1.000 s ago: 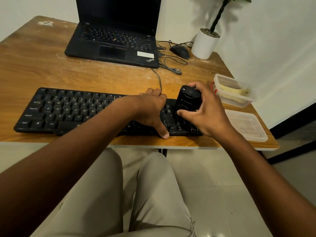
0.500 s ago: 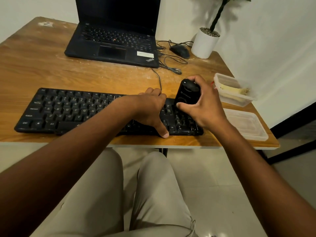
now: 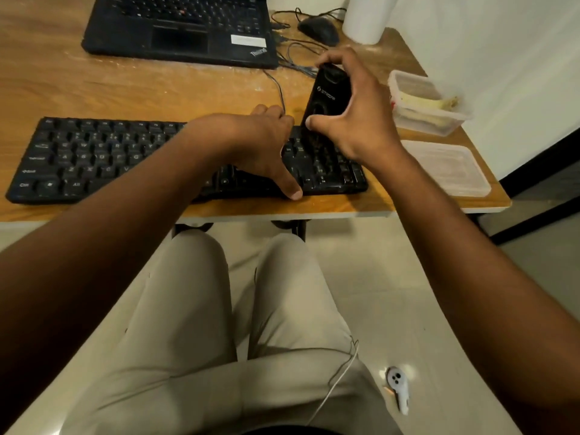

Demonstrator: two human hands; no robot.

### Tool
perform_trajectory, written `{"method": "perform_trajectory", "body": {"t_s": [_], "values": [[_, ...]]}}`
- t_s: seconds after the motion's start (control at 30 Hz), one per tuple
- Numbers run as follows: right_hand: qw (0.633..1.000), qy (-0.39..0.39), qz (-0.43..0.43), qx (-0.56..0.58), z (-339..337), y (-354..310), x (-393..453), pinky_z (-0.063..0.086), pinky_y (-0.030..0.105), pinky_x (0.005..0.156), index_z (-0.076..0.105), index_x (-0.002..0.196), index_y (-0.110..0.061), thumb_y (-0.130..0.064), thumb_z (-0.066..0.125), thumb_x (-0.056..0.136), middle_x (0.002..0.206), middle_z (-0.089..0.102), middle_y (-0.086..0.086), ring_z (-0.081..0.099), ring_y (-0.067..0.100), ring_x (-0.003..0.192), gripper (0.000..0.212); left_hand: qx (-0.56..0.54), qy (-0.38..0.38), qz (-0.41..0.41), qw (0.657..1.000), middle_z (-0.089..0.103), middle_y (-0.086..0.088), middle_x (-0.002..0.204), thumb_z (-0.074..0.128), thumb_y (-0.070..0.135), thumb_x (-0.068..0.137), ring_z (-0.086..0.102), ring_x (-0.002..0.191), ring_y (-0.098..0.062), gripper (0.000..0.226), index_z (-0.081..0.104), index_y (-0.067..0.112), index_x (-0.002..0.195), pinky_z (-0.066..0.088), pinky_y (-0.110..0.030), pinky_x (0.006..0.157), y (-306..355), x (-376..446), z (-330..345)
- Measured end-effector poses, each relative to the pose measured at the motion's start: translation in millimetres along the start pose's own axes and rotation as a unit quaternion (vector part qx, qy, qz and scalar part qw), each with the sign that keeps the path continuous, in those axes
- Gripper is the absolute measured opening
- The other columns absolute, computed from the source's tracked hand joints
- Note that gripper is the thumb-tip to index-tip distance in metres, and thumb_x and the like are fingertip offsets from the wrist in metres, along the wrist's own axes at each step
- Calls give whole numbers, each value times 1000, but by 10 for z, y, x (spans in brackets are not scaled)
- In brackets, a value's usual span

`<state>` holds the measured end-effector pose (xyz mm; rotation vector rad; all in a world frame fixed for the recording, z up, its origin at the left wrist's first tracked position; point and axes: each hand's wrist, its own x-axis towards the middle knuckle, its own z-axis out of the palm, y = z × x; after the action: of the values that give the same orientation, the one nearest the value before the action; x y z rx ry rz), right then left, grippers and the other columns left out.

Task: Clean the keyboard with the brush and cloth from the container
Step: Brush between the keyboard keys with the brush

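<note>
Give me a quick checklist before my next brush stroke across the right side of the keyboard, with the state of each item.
1. Brush held firmly: ok. The right hand grips the black brush by its body.
2. Keyboard steadied: ok. The left hand rests on the keyboard, thumb at its front edge.
3. Bristles on the keys: cannot tell. The brush's lower end meets the right-hand keys, but it is dark and blurred.
4. Keyboard cable out of the stroke: ok. The cable runs away behind the keyboard.
5. Cloth ready for the next step: ok. A pale cloth lies in the open container at the right.
6. Lid out of the way: ok. The lid lies flat beside the keyboard.
</note>
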<state>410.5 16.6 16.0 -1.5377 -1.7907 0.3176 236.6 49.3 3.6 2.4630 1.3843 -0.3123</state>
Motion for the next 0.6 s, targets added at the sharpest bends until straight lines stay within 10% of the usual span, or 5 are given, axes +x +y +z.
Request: {"method": "perform_trajectory", "body": {"t_s": [0.33,0.6], "values": [[999,-37,33,-13,-272,-52,-639,52,9,73,57,125,-31,-17,86,71,103,60,-21,59,-9,96,63,2,-6,9,1000,29,-6,154,79,81,50,27,144,-30,136,26,17,157,37,-57,116,-43,18,6],[994,90,60,-17,-4,142,-9,54,12,71,53,129,-28,-20,85,70,105,59,-18,61,-1,94,67,11,-5,3,1000,31,-6,154,82,77,53,28,143,-28,132,27,18,157,38,-55,116,-5,7,-14]]}}
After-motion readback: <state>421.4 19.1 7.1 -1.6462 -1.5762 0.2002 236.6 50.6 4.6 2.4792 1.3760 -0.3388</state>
